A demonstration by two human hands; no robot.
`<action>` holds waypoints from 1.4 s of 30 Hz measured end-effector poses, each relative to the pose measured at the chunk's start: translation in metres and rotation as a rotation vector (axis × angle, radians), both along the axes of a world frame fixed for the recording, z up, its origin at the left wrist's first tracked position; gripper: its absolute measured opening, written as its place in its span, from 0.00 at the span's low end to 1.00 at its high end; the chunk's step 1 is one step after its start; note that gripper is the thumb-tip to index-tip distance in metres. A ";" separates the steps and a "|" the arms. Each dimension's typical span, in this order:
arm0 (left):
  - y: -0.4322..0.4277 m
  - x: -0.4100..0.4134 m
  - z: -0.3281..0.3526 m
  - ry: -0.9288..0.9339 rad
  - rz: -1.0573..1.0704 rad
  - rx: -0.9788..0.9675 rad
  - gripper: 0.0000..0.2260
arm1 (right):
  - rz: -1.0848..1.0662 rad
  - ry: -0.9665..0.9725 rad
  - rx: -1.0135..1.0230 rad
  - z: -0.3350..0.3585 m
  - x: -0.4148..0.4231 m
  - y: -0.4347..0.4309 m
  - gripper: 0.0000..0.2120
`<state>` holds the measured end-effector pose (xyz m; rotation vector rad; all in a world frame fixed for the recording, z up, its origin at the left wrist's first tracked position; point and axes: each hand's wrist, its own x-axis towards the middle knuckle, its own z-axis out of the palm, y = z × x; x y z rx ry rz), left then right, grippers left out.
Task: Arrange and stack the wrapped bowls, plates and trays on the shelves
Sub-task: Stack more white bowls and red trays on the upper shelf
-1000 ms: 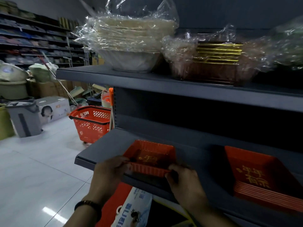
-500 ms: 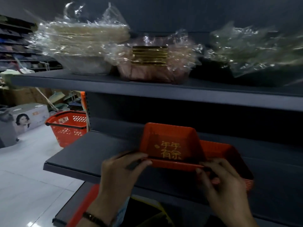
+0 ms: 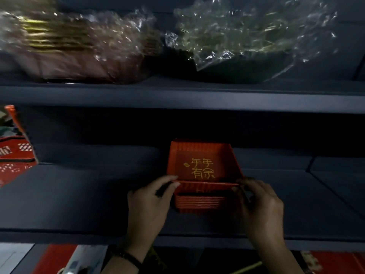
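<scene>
A red rectangular tray (image 3: 203,165) with gold characters sits on top of a stack of like red trays (image 3: 197,203) on the dark lower shelf (image 3: 79,198). My left hand (image 3: 150,200) grips the top tray's near left corner. My right hand (image 3: 256,202) grips its near right corner. On the upper shelf (image 3: 177,95) stand a wrapped stack of brown, gold-rimmed trays (image 3: 79,48) at the left and a plastic-wrapped dark bowl stack (image 3: 246,46) at the right.
A red shopping basket (image 3: 13,155) stands on the floor at the far left, beyond the shelf end. Below the lower shelf, red items (image 3: 335,262) and a white package (image 3: 83,260) show. A seam in the shelf (image 3: 310,165) lies to the right.
Both hands carried the red tray rightward along the lower shelf and set it onto the stack of red trays. The view swung right and closer with them.
</scene>
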<state>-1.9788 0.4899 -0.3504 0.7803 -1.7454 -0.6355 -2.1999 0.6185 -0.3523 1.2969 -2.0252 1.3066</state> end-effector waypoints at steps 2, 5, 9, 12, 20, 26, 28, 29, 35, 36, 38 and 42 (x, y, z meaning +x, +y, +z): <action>-0.006 -0.005 -0.001 -0.006 -0.023 0.007 0.10 | 0.003 -0.023 0.014 -0.004 -0.005 -0.003 0.11; -0.011 -0.010 -0.007 -0.019 -0.035 0.029 0.11 | -0.005 -0.020 0.051 -0.009 -0.011 -0.005 0.11; -0.013 -0.014 -0.019 -0.056 -0.035 0.100 0.11 | -0.002 -0.051 0.116 -0.015 -0.019 -0.007 0.12; -0.011 -0.018 -0.023 -0.073 -0.055 0.091 0.10 | 0.013 -0.095 0.121 -0.007 -0.018 -0.003 0.13; -0.009 -0.020 -0.032 -0.114 0.012 0.096 0.15 | 0.032 -0.334 0.313 -0.006 0.000 0.005 0.20; -0.018 -0.018 -0.026 -0.049 -0.112 0.597 0.24 | 0.064 -0.787 0.195 -0.003 -0.002 -0.001 0.21; -0.022 -0.019 -0.030 0.020 -0.209 0.783 0.23 | 0.121 -0.950 0.175 -0.009 -0.007 -0.005 0.12; -0.023 -0.019 -0.032 0.037 -0.242 0.848 0.25 | 0.164 -1.029 0.135 -0.010 -0.007 -0.007 0.12; -0.026 -0.024 -0.031 0.104 -0.309 0.965 0.33 | 0.246 -1.319 0.078 -0.001 -0.003 -0.010 0.19; -0.025 -0.024 -0.031 0.109 -0.311 0.963 0.29 | 0.238 -1.345 0.066 -0.002 -0.003 -0.010 0.19; -0.021 -0.025 -0.028 0.123 -0.303 0.942 0.24 | 0.218 -1.375 0.039 -0.002 -0.001 -0.010 0.18; -0.009 -0.028 -0.020 0.196 -0.223 0.902 0.18 | 0.227 -1.405 -0.079 0.002 0.008 -0.008 0.12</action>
